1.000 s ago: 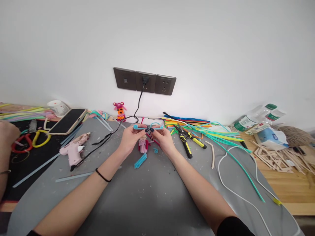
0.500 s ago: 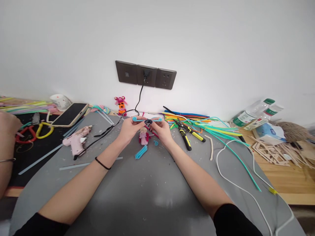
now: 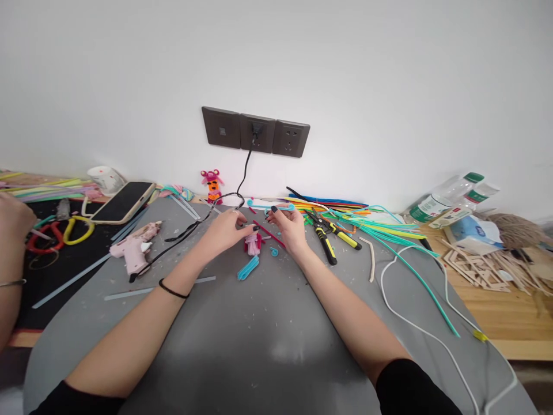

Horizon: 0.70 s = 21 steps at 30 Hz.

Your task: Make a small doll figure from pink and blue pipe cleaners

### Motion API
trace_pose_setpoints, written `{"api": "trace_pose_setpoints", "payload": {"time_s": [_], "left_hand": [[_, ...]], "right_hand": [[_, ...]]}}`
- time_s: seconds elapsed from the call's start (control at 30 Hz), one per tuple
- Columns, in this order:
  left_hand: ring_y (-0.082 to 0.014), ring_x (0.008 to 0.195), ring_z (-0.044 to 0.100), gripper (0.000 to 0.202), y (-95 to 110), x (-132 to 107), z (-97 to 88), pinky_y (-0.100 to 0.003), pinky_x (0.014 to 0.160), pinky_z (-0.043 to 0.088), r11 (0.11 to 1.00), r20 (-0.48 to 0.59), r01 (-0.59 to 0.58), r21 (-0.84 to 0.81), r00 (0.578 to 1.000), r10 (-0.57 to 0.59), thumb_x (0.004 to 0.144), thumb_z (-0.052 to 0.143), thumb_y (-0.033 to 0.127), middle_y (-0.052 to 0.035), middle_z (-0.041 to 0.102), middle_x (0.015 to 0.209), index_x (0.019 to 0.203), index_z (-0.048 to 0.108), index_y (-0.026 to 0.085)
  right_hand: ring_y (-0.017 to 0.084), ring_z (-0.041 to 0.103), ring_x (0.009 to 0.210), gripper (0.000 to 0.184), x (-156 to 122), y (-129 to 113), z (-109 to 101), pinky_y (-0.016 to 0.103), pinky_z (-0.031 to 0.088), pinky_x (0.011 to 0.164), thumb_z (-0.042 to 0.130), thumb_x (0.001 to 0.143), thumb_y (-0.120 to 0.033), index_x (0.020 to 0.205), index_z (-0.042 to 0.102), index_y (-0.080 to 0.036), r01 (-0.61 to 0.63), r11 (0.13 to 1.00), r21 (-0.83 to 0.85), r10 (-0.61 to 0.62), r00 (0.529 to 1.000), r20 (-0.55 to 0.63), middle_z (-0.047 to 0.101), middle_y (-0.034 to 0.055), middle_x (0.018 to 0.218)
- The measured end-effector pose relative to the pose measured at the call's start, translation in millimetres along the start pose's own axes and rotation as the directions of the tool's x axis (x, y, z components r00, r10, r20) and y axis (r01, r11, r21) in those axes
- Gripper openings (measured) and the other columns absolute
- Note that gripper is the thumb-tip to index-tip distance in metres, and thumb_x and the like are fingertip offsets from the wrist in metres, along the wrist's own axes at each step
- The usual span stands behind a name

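Note:
My right hand pinches a light-blue pipe cleaner with curled ends, which stretches out left above the tabletop. My left hand holds nothing; its thumb and fingers are apart, with the thumb at the top of a small pink pipe-cleaner bundle. Whether that thumb touches the bundle I cannot tell. Just in front of the bundle lies a folded blue pipe-cleaner piece. A small blue coil rests to its right, and a dark red stick lies between the hands.
A pink glue gun lies at left beside a phone. Yellow-black pliers and many coloured pipe cleaners are at right. A pink-orange figure stands by the wall. Another person's arm is at far left.
My hands have parted. The left has let go of the blue pipe cleaner and moved down toward the pink bundle, while the right keeps the strip, shifted slightly right.

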<state>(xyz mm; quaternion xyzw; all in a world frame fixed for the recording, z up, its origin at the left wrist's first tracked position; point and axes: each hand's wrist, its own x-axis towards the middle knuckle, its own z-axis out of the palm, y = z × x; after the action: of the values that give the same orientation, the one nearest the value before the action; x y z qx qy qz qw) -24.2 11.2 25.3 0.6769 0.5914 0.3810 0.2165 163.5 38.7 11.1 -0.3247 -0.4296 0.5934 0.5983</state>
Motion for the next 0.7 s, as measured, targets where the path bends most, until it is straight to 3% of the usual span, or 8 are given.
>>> {"api": "trace_pose_setpoints", "payload": {"time_s": [0.13, 0.33, 0.4, 0.5, 0.6, 0.7], "left_hand": [[-0.0249, 0.071, 0.065, 0.012, 4.1, -9.3, 12.1, -0.032, 0.059, 0.044, 0.999, 0.111, -0.038, 0.006, 0.993, 0.037, 0.071, 0.073, 0.035, -0.0085, 0.071, 0.081, 0.072, 0.069, 0.023], [-0.0233, 0.069, 0.067, 0.025, 11.1, -12.3, 20.7, -0.031, 0.059, 0.046, 0.966, 0.154, 0.116, -0.230, 0.985, -0.082, 0.066, 0.078, 0.032, -0.0059, 0.074, 0.086, 0.084, 0.064, 0.023], [-0.0226, 0.071, 0.068, 0.031, 16.1, -11.4, 21.3, -0.032, 0.063, 0.049, 0.942, 0.114, 0.137, -0.305, 0.988, -0.106, 0.065, 0.079, 0.031, -0.0057, 0.073, 0.089, 0.089, 0.062, 0.022], [-0.0210, 0.079, 0.069, 0.037, 25.2, -10.8, 20.9, -0.033, 0.073, 0.054, 0.928, -0.024, 0.053, -0.368, 0.998, -0.066, 0.068, 0.077, 0.029, -0.0055, 0.072, 0.094, 0.100, 0.058, 0.022], [-0.0192, 0.082, 0.068, 0.040, 30.8, -11.9, 20.1, -0.033, 0.079, 0.054, 0.935, -0.155, -0.040, -0.353, 0.988, -0.017, 0.070, 0.077, 0.026, -0.0055, 0.072, 0.096, 0.103, 0.056, 0.021], [-0.0192, 0.080, 0.068, 0.036, 30.6, -13.2, 20.3, -0.033, 0.076, 0.054, 0.948, -0.197, -0.052, -0.313, 0.980, -0.011, 0.072, 0.079, 0.026, -0.0041, 0.071, 0.090, 0.101, 0.058, 0.021]], "right_hand": [[0.017, 0.070, 0.069, 0.041, 2.5, -0.6, -2.1, 0.032, 0.059, 0.072, 0.089, 0.064, -0.048, 0.080, 0.063, -0.021, -0.022, 1.000, 0.002, 0.022, 1.000, 0.006, 0.074, 0.0028, 0.079], [0.018, 0.073, 0.073, 0.042, 1.8, -1.5, -3.9, 0.035, 0.061, 0.079, 0.091, 0.061, -0.046, 0.081, 0.063, -0.021, -0.068, 0.998, 0.020, 0.067, 0.997, 0.036, 0.077, 0.0035, 0.081], [0.018, 0.073, 0.073, 0.042, 0.6, -1.6, -4.0, 0.035, 0.060, 0.082, 0.091, 0.061, -0.045, 0.081, 0.063, -0.022, -0.077, 0.997, 0.020, 0.076, 0.996, 0.043, 0.077, 0.0026, 0.081], [0.017, 0.071, 0.073, 0.039, -1.7, -2.4, -3.4, 0.033, 0.059, 0.078, 0.090, 0.061, -0.043, 0.078, 0.062, -0.022, -0.065, 0.998, 0.005, 0.065, 0.998, 0.023, 0.075, 0.0002, 0.078], [0.015, 0.068, 0.072, 0.036, -4.5, -4.2, -1.0, 0.029, 0.056, 0.073, 0.090, 0.061, -0.040, 0.074, 0.062, -0.021, -0.065, 0.998, 0.015, 0.064, 0.998, 0.024, 0.072, -0.0014, 0.076], [0.015, 0.066, 0.073, 0.036, -7.1, -6.5, 2.0, 0.027, 0.055, 0.068, 0.091, 0.058, -0.040, 0.070, 0.063, -0.021, -0.117, 0.992, 0.039, 0.115, 0.992, 0.043, 0.071, -0.0017, 0.077]]}}
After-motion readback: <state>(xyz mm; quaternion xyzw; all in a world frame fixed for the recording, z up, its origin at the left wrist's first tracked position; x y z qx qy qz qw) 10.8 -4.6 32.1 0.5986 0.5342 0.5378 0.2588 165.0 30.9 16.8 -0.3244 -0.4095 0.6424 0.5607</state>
